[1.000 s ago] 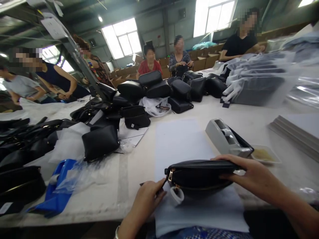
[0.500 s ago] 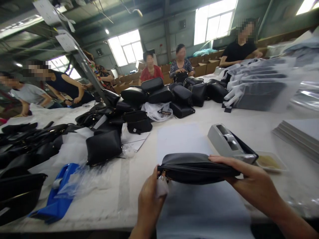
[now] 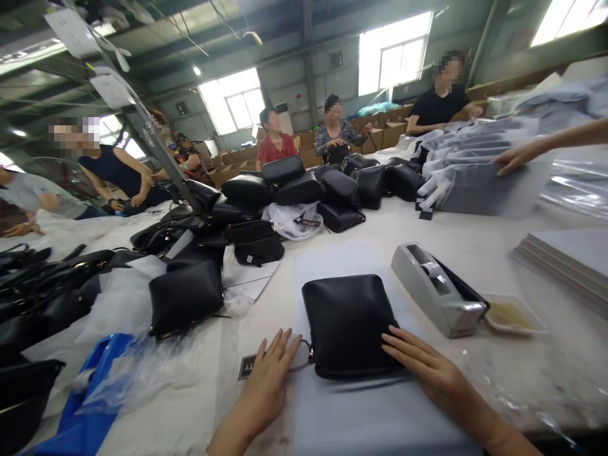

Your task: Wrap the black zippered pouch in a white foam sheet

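A small black handbag [image 3: 351, 323] lies flat on a pale sheet of wrapping paper [image 3: 375, 418] in front of me. My right hand [image 3: 420, 358] rests with straight fingers on the bag's lower right edge. To the left of the bag, my left hand [image 3: 273, 373] lies flat with its fingers spread, its fingertips by a dark cord at the bag's side. A black tag [image 3: 246, 367] with light lettering shows partly from beneath that hand.
A grey tape dispenser [image 3: 434, 288] stands right of the bag, beside a shallow white dish [image 3: 515, 315]. Black bags [image 3: 187, 297] are heaped left and behind. A blue tape dispenser [image 3: 90, 392] is front left. Another person's hand [image 3: 522, 155] touches bags in clear wrapping [image 3: 484, 190].
The handbag has gone from being held up in both hands to lying flat on the paper. My left hand has let go of it. Another person's arm has entered from the right.
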